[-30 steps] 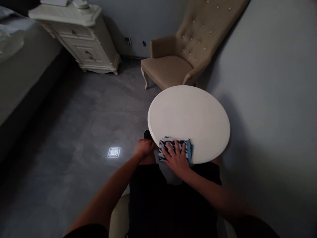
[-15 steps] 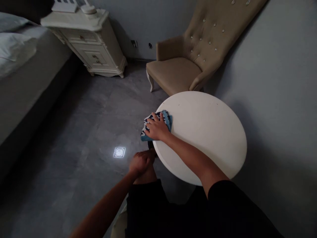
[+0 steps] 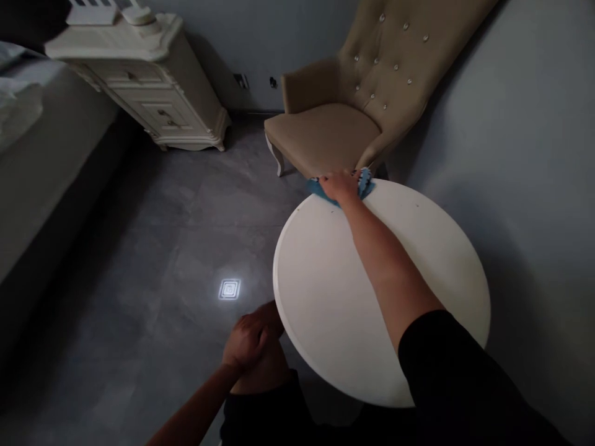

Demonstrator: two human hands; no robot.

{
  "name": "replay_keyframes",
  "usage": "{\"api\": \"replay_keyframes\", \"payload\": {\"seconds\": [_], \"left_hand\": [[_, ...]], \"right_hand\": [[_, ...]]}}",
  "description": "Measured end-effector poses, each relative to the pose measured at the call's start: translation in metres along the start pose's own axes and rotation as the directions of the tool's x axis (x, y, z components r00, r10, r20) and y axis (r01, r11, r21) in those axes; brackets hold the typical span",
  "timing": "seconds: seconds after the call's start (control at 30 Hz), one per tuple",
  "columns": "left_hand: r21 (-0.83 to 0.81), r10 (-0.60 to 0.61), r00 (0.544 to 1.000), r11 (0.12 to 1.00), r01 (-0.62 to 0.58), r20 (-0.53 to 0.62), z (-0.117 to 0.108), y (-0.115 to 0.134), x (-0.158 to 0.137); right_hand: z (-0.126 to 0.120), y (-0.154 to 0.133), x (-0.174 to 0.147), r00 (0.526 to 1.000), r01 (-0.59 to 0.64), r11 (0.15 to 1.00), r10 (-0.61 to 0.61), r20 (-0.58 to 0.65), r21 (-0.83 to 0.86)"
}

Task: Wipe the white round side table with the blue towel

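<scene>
My right hand is pressed down on a blue patterned cloth at the far edge of a round white table. Its fingers are bent over the cloth, which shows on both sides of the hand and reaches the rim. My right forearm stretches across the tabletop. Left of the table, my left hand rests on my bare knee with its fingers curled in, apart from table and cloth. Nothing shows in it.
A tan tufted armchair stands right behind the table. At the back left is a white nightstand with white items on top, beside a bed. A grey wall runs along the right. A bright square light pattern lies on the floor.
My right hand has moved the cloth from the table's left edge to its far edge, away from me and rightward. My left hand stays at the knee. The view has shifted slightly.
</scene>
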State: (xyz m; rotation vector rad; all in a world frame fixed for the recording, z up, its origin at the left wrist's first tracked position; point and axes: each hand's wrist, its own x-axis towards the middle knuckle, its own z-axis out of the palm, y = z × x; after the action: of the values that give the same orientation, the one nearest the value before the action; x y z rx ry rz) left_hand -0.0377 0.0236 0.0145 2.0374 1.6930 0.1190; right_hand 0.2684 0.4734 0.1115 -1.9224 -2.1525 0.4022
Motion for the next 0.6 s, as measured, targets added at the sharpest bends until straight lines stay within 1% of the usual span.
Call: {"api": "replay_keyframes", "payload": {"seconds": [0.07, 0.13, 0.2, 0.3, 0.37, 0.4, 0.53, 0.6], "left_hand": [[-0.012, -0.004, 1.000, 1.000, 0.004, 0.003, 0.000, 0.000, 0.002], [-0.022, -0.002, 1.000, 1.000, 0.002, 0.004, 0.000, 0.001, 0.004], [-0.019, 0.006, 1.000, 1.000, -0.006, -0.004, 0.002, 0.001, 0.006], [-0.001, 0.024, 1.000, 1.000, -0.024, -0.008, 0.003, 0.003, 0.009], [0.015, 0.034, 0.999, 0.999, -0.034, 0.005, 0.001, 0.007, 0.012], [0.023, 0.036, 0.999, 0.999, -0.036, 0.013, -0.001, 0.010, 0.014], [0.068, 0.028, 0.998, 0.997, -0.032, 0.052, -0.011, 0.029, 0.018], [0.099, 0.020, 0.996, 0.995, -0.029, 0.085, -0.016, 0.040, 0.018]], "right_hand": [[-0.020, 0.045, 0.011, 0.993, -0.122, 0.992, 0.121, -0.014, -0.041], [-0.040, 0.094, 0.012, 0.968, -0.250, 0.966, 0.248, -0.031, -0.070], [-0.060, 0.144, 0.003, 0.929, -0.371, 0.925, 0.368, -0.046, -0.085], [-0.086, 0.211, -0.029, 0.862, -0.506, 0.859, 0.505, -0.043, -0.071], [-0.099, 0.246, -0.060, 0.837, -0.547, 0.836, 0.546, -0.031, -0.045], [-0.105, 0.261, -0.077, 0.833, -0.553, 0.832, 0.553, -0.024, -0.034], [-0.119, 0.304, -0.152, 0.859, -0.511, 0.859, 0.511, -0.033, 0.000], [-0.122, 0.318, -0.192, 0.876, -0.475, 0.880, 0.475, -0.082, 0.019]]}}
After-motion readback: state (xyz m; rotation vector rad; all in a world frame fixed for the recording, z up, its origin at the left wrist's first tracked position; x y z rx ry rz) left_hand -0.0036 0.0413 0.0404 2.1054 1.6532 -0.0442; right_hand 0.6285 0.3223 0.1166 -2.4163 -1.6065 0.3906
